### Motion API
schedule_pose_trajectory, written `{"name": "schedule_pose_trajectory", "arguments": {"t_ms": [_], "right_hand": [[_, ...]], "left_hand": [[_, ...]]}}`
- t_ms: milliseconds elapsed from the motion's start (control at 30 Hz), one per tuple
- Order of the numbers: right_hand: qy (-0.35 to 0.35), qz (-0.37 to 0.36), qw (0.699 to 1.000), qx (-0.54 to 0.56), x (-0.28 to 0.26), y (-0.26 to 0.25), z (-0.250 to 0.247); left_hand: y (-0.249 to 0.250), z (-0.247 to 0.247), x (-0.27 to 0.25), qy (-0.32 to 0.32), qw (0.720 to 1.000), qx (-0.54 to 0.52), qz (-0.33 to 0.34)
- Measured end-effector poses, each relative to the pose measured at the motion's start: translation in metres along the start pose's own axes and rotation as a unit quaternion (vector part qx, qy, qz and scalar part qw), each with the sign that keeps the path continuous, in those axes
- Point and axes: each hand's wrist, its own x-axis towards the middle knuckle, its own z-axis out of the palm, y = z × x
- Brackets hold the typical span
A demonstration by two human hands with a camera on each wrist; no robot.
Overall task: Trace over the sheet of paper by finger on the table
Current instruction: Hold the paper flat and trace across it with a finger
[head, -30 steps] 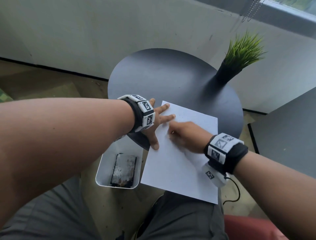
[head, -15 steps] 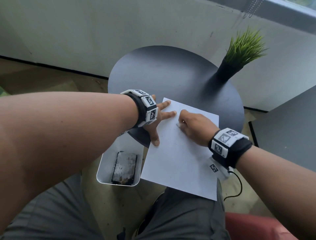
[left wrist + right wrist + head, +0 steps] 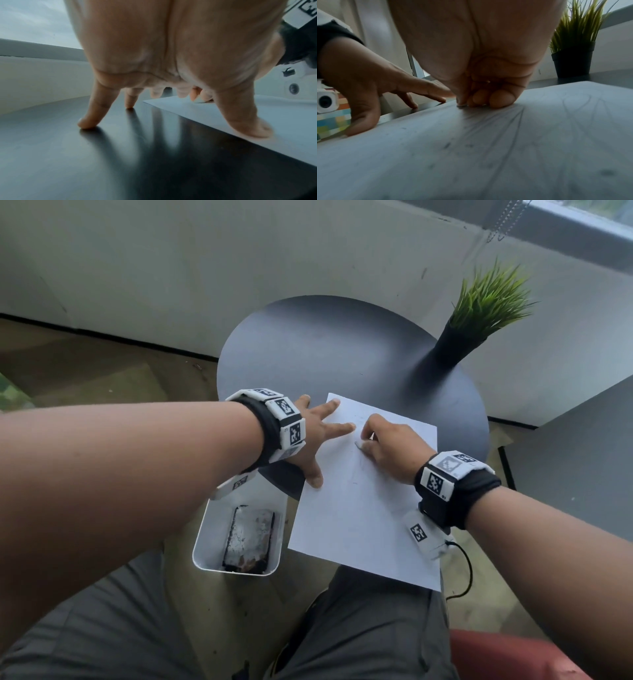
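A white sheet of paper (image 3: 356, 518) with faint pencil lines lies on the round dark table (image 3: 325, 347), its near part overhanging the edge above my lap. My left hand (image 3: 317, 436) is spread with straight fingers. Its thumb (image 3: 248, 121) and two fingertips press the sheet's left edge, while the other fingers (image 3: 91, 115) rest on the bare table (image 3: 85, 155). My right hand (image 3: 390, 446) sits on the far part of the sheet (image 3: 488, 155), fingers curled under, holding nothing. Its thumb tip (image 3: 460, 102) and knuckles touch the paper beside the left hand (image 3: 359, 70).
A black pot with a green grass plant (image 3: 479, 313) stands at the table's far right. A white bin (image 3: 239, 535) with a dark object inside sits on the floor below the table's left edge. A grey surface (image 3: 582, 457) lies to the right.
My right hand has slid along the sheet away from me, toward its far edge. The left hand has stayed pressed on the sheet's left edge.
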Motion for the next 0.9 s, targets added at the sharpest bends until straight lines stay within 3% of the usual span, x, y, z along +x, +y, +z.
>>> {"name": "schedule_pose_trajectory", "arguments": {"t_ms": [167,267,400,467,567,633,700,767,833,900], "right_hand": [[0.024,-0.005,0.998,-0.059,-0.004,-0.009,0.003],[0.006,-0.099,0.99,-0.099,-0.022,-0.021,0.008],[-0.095,-0.248,0.954,-0.136,-0.046,-0.036,0.014],[-0.084,-0.204,0.967,-0.123,-0.034,-0.027,0.007],[-0.001,-0.09,0.99,-0.107,-0.015,-0.012,-0.004],[-0.002,-0.13,0.984,-0.126,-0.02,-0.017,0.004],[-0.054,-0.22,0.966,-0.126,-0.037,-0.032,0.016],[-0.097,-0.263,0.95,-0.136,-0.045,-0.035,0.016],[-0.083,-0.224,0.961,-0.142,-0.032,-0.024,0.008],[-0.015,-0.132,0.982,-0.137,-0.017,-0.009,-0.003]], "left_hand": [[0.004,0.012,-0.015,0.004,1.0,-0.011,0.004],[0.005,0.018,-0.014,-0.008,1.0,-0.022,0.002],[0.005,0.013,-0.013,-0.014,1.0,0.004,0.007],[0.003,0.012,-0.01,-0.014,1.0,0.006,0.007],[0.002,0.012,-0.003,-0.016,1.0,0.013,0.011],[0.001,0.012,0.001,-0.015,1.0,0.015,0.016],[-0.001,0.014,0.003,-0.02,1.0,0.015,0.014],[-0.001,0.014,0.005,-0.022,0.999,0.022,0.011],[-0.001,0.013,0.006,-0.02,0.999,0.024,0.01],[-0.002,0.012,0.007,-0.018,1.0,0.023,0.009]]}}
